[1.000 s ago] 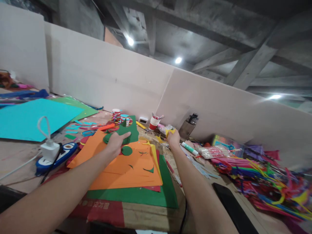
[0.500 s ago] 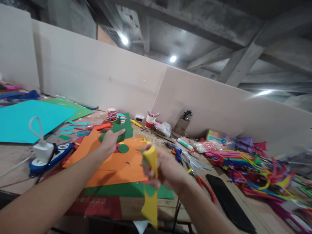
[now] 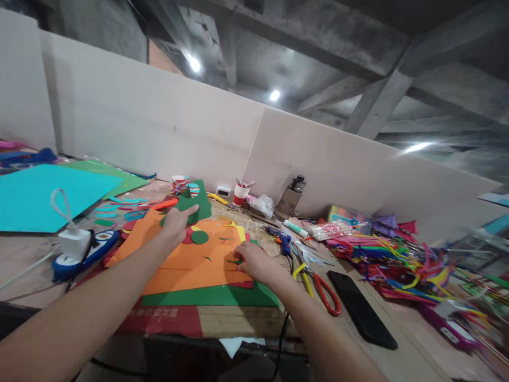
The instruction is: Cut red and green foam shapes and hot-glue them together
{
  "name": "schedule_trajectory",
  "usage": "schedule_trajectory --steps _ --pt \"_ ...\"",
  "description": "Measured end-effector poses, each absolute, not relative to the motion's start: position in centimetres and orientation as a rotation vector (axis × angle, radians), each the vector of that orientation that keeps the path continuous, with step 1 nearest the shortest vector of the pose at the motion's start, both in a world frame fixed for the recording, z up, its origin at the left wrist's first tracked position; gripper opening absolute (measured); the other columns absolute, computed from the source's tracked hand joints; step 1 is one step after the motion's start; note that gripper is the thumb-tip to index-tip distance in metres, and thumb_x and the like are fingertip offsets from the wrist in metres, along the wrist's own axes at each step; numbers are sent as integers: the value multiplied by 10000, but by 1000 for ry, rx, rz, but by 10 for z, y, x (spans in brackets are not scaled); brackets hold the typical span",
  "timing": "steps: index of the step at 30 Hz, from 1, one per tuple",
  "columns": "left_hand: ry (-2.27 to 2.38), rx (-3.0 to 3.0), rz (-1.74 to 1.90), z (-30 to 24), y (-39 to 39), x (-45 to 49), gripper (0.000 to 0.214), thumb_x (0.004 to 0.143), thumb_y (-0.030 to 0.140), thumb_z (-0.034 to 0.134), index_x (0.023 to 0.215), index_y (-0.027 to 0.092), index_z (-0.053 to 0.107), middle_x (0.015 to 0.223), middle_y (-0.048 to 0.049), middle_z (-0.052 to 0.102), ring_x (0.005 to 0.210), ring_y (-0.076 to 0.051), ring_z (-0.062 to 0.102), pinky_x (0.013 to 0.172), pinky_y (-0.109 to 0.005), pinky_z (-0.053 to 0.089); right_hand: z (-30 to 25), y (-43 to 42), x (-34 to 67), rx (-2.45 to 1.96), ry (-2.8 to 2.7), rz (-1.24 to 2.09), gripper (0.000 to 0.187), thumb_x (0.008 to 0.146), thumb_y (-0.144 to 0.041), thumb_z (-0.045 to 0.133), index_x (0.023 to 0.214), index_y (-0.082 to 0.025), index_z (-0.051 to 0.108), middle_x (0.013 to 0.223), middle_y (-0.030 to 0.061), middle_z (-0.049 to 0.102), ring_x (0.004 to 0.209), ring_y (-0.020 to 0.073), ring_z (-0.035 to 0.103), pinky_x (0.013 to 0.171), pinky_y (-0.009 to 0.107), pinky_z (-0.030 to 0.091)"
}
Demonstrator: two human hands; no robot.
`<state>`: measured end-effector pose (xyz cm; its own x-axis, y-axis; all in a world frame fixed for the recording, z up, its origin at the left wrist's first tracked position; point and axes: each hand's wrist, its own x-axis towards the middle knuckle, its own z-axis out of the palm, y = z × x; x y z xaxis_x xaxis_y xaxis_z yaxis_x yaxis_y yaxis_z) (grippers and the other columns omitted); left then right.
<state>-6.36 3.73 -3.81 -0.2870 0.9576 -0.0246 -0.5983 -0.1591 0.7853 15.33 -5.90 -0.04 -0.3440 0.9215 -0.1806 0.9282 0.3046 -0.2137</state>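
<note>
My left hand [image 3: 175, 225] is closed on a dark green craft sheet [image 3: 203, 200] with curved cut edges, its index finger stretched along it. Beside it a green disc [image 3: 199, 237] lies on the stacked orange sheets [image 3: 178, 273]. Farther right, my right hand [image 3: 254, 261] reaches down to the orange surface, fingertips pinched at a small green scrap [image 3: 235, 261]. More thin green scraps [image 3: 207, 259] are scattered there. Under the orange lies a larger green sheet [image 3: 210, 298].
To the right are pliers with red and yellow handles [image 3: 326, 294], a black phone [image 3: 361, 309], a blue glue gun [image 3: 283, 243] and a heap of colourful pipe cleaners [image 3: 401, 260]. A power strip [image 3: 85, 260] and turquoise sheet [image 3: 51, 196] occupy the left. Behind stands a bottle [image 3: 291, 196].
The yellow cut piece has left my right hand and is out of sight. That hand has come down to the orange sheets. My left hand stays at the green sheet.
</note>
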Motion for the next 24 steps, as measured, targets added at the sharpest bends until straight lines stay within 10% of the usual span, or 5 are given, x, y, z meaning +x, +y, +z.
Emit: schedule_trajectory --steps 6,14,24 --pt "878 565 1693 -42 41 -60 362 489 142 843 821 116 701 795 -52 732 647 -162 660 696 -326 531 2 -38 159 1656 2356 -534 79 706 -145 614 750 -174 672 706 -5 653 616 113 542 518 207 311" --pt "858 571 1696 -38 39 -58 336 472 158 856 764 119 695 811 -65 740 682 -174 674 788 -356 529 6 -13 164 1678 2399 -401 411 624 -237 777 1011 -204 644 986 28 688 823 161 601 570 208 326" --pt "885 578 1668 -38 37 -56 277 512 169 852 724 135 679 749 -60 735 645 -202 681 698 -362 558 1 5 164 1718 2426 -269 144 821 -228 601 924 -189 693 912 28 718 822 153 649 643 214 430"
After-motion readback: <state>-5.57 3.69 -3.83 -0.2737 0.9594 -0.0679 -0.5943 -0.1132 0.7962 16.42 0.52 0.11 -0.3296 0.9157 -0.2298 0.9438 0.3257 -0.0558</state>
